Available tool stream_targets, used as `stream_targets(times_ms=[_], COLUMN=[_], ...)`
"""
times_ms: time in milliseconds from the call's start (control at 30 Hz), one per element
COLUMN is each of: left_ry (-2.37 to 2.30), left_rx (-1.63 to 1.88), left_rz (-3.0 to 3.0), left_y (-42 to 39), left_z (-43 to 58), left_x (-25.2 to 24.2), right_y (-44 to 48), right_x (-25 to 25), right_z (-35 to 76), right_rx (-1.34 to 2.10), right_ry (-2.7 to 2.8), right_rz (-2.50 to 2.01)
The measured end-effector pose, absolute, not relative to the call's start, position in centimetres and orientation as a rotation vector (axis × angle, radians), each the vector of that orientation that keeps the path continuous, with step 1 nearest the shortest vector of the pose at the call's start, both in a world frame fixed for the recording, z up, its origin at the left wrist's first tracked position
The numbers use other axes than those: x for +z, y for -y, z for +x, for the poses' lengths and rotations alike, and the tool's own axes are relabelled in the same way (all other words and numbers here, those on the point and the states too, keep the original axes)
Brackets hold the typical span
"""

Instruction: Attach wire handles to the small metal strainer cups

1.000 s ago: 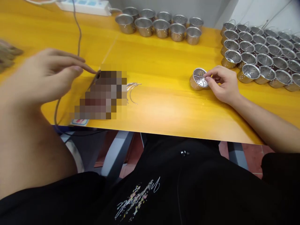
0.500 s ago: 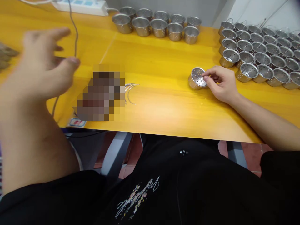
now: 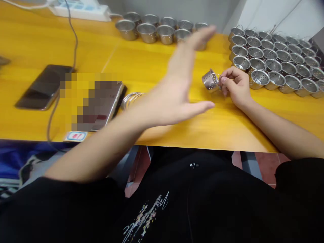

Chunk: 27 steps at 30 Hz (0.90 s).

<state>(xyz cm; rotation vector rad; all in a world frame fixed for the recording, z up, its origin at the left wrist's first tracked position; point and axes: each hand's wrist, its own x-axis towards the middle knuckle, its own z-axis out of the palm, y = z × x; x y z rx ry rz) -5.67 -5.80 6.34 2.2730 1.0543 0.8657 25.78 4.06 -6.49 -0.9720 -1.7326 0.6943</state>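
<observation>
My right hand (image 3: 236,84) pinches a small perforated steel cup (image 3: 209,81) that lies tilted on its side on the yellow table (image 3: 162,64), fingers closed at its rim where a thin wire shows. My left hand (image 3: 181,86) is stretched out above the table's middle, fingers straight and apart, holding nothing, its fingertips blurred near the back row of cups (image 3: 152,28). A small bunch of bent wire handles (image 3: 131,99) lies on the table under my left forearm.
Several steel cups with wire handles (image 3: 275,64) crowd the right side. A dark phone (image 3: 44,87) with a cable lies at the left, next to a blurred-out flat object (image 3: 96,104). A white power strip (image 3: 78,8) sits at the back left.
My left hand has swung from the far left across to the middle of the table. The right hand has tipped the cup further onto its side. The view shifted left, revealing the phone.
</observation>
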Motion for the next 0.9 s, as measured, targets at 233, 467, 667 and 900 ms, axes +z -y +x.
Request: stream_targets(times_ms=[233, 467, 667, 900], left_ry=[-0.830, -0.752, -0.671, -0.716], left_rx=[1.005, 1.050, 1.108, 1.066], left_rz=[2.222, 2.061, 1.996, 1.976], left_y=[-4.2, -5.6, -6.4, -5.9], left_z=[4.4, 3.1, 3.8, 3.5], left_x=[-3.0, -7.0, -7.7, -7.2], right_y=[-4.4, -5.8, -5.0, -3.9], right_x=[-6.5, -7.9, -6.9, -5.4], right_z=[25.9, 26.6, 25.9, 25.0], right_rx=[0.743, 0.745, 0.761, 0.793], right_ry=[1.730, 1.720, 1.724, 1.708], right_rz=[-0.940, -0.946, -0.946, -0.974])
